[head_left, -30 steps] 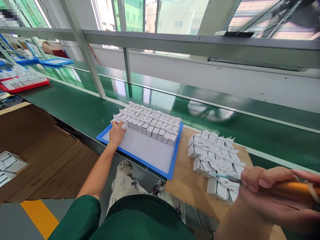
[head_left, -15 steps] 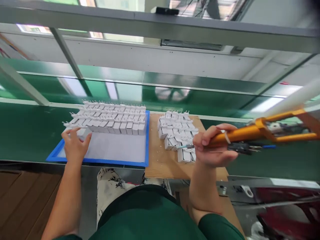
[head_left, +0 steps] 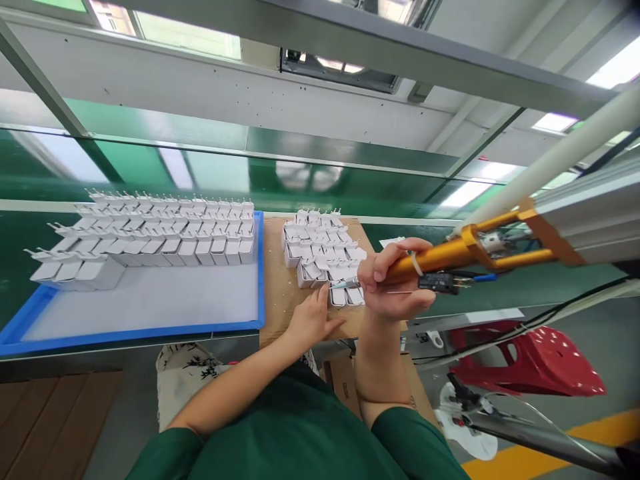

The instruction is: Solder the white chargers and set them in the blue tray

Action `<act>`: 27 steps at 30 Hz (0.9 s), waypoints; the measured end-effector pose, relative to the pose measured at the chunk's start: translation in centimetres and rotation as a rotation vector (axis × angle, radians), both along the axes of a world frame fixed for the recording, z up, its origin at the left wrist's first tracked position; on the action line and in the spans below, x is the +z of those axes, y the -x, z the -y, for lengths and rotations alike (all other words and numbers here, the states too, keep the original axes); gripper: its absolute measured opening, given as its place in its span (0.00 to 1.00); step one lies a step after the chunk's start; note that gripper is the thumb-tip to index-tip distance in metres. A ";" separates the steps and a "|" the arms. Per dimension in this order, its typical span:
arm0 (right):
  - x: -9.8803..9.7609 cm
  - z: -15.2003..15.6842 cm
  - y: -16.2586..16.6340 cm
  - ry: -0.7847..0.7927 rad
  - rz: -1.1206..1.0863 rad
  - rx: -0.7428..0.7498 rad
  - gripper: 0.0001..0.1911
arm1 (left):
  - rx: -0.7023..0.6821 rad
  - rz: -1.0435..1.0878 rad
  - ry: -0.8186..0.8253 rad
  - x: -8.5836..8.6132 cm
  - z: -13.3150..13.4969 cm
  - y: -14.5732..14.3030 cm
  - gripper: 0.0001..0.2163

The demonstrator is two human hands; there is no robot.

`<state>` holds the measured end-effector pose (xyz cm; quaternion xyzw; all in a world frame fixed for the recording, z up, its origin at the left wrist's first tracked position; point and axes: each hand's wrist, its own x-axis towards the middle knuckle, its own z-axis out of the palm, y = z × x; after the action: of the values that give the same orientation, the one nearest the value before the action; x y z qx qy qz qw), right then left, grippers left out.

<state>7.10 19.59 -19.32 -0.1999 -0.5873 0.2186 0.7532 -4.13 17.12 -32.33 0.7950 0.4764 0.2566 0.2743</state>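
Observation:
My right hand (head_left: 393, 283) is wrapped round the orange handle of a hanging tool (head_left: 470, 250), whose thin tip points at a cluster of white plug adapters (head_left: 323, 253) lying on a wooden board (head_left: 280, 300). My left hand (head_left: 313, 321) lies on that board with its fingers stretched out, just left of the nearest adapters and holding nothing. Further left a blue-rimmed tray (head_left: 150, 303) carries several rows of the same white adapters (head_left: 150, 233) along its far side.
A green conveyor belt (head_left: 350, 193) runs behind the tray and the board under a metal frame. A red plastic stool (head_left: 535, 360) and cables lie on the floor at the right. Brown cardboard (head_left: 50, 420) shows at the lower left.
My left hand has left the adapters at the tray's left end and moved right onto the wooden board. The view has swung to the right; my right hand keeps hold of the orange tool.

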 end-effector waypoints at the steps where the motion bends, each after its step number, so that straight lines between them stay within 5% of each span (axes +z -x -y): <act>1: 0.0 0.2 -0.2 -0.001 0.005 -0.006 0.27 | 0.014 -0.025 0.020 -0.1 -0.3 -0.7 0.34; 5: 0.1 0.6 -0.5 -0.024 0.008 0.035 0.26 | 0.045 -0.070 0.028 0.0 -0.7 -0.8 0.28; 15: -0.5 0.1 -0.1 -0.022 -0.034 0.082 0.26 | 0.069 0.077 0.055 0.8 0.9 6.8 0.18; 27: 0.3 0.8 0.9 -0.004 -0.146 0.214 0.23 | 0.130 0.303 0.132 1.3 0.0 7.1 0.15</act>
<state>6.25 18.82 -19.06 -0.1182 -0.5492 0.3105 0.7668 -11.24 17.10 -31.04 0.6949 0.4960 0.3587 0.3775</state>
